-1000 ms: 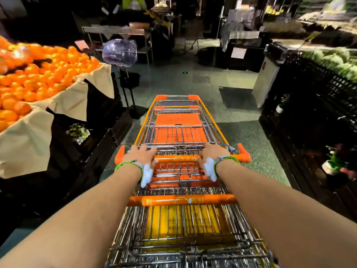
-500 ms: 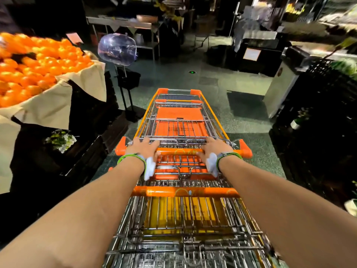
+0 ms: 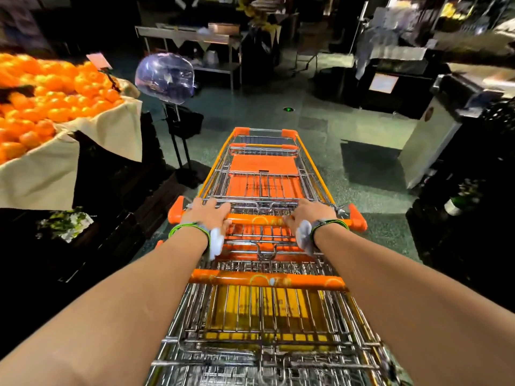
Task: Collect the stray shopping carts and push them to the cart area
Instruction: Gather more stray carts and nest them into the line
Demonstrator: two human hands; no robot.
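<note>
The left hand [image 3: 209, 212] and right hand [image 3: 310, 214] each grip the orange handle [image 3: 259, 219] of the front shopping cart [image 3: 264, 174].

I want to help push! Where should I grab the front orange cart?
Grab the front cart's orange handle bar, coming from behind, one hand near each end. The left hand and right hand grip it that way: it runs crosswise, so spread hands probably steer the nested carts straight.

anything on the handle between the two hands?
Head view: nothing. Only bare orange handle bar runs between the left hand and right hand; both grip it, the nearer cart's handle sits below.
</note>
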